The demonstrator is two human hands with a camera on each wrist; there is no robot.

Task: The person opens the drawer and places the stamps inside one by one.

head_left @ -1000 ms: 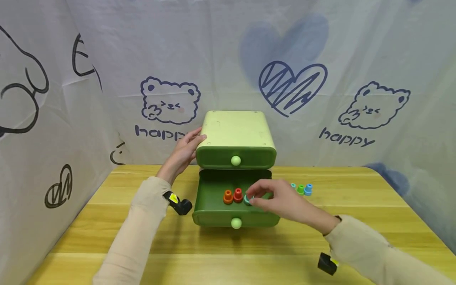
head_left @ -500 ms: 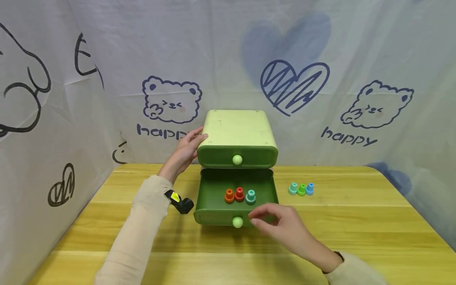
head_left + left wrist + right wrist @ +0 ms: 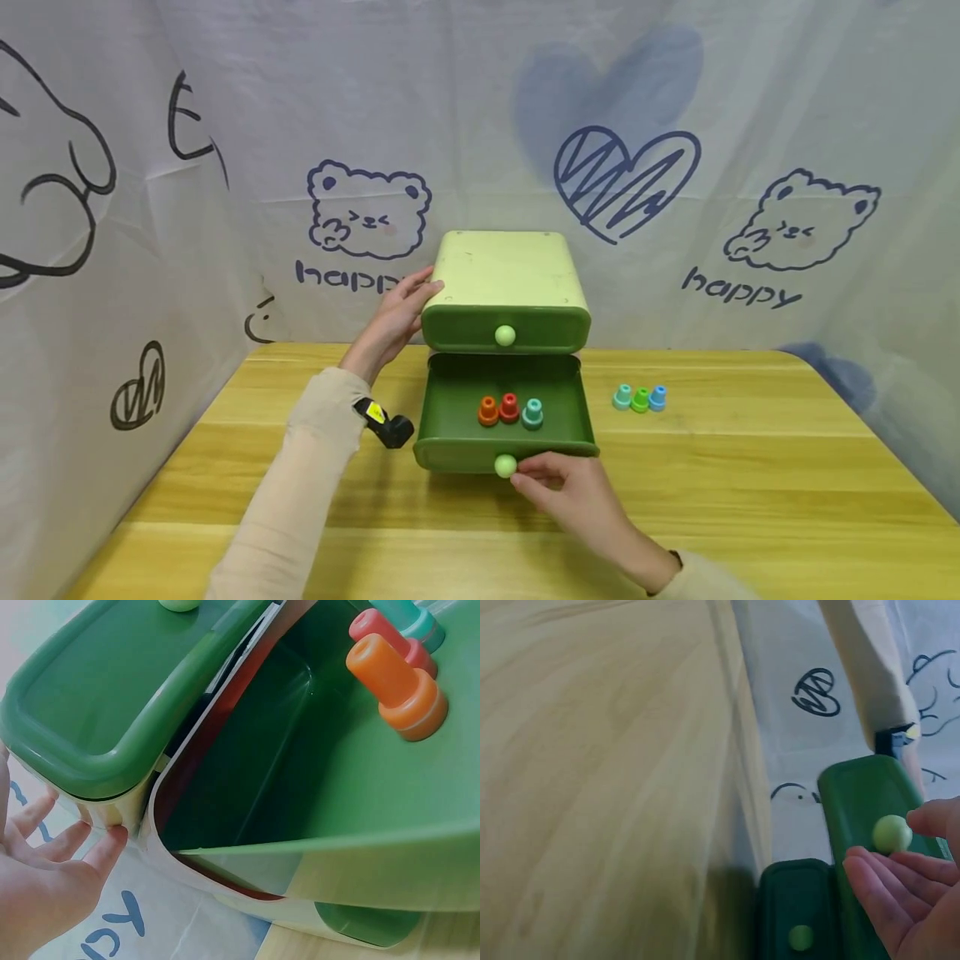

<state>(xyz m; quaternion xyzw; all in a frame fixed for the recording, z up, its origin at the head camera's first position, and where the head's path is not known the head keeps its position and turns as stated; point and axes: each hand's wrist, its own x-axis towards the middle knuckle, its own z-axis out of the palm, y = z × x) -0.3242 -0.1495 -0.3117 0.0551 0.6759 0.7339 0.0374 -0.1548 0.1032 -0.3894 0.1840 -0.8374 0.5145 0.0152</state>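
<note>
A small cabinet has a pale yellow-green top [image 3: 506, 267] and green drawer fronts. Its middle drawer [image 3: 442, 392] is pulled out. Inside stand an orange peg [image 3: 488, 412], a red peg [image 3: 509, 409] and a teal peg [image 3: 532, 415], all upright. My left hand [image 3: 392, 321] rests against the cabinet's left side near the top, fingers spread; in the left wrist view its fingertips [image 3: 112, 836] touch the side wall. With thumb and fingertips, my right hand [image 3: 573, 492] pinches the round pale green knob [image 3: 892, 834] of the pulled-out drawer from its right.
On the wooden table [image 3: 735, 467], right of the cabinet, stand a teal peg [image 3: 622, 397], a green peg [image 3: 640, 401] and a blue peg [image 3: 657, 398] side by side. A bottom drawer front [image 3: 799, 900] lies below the open drawer. A printed cloth [image 3: 480, 108] hangs close behind.
My right hand has let go of the teal peg in the drawer, drawn back toward the drawer front and come to its knob. My left hand has stayed on the cabinet's side.
</note>
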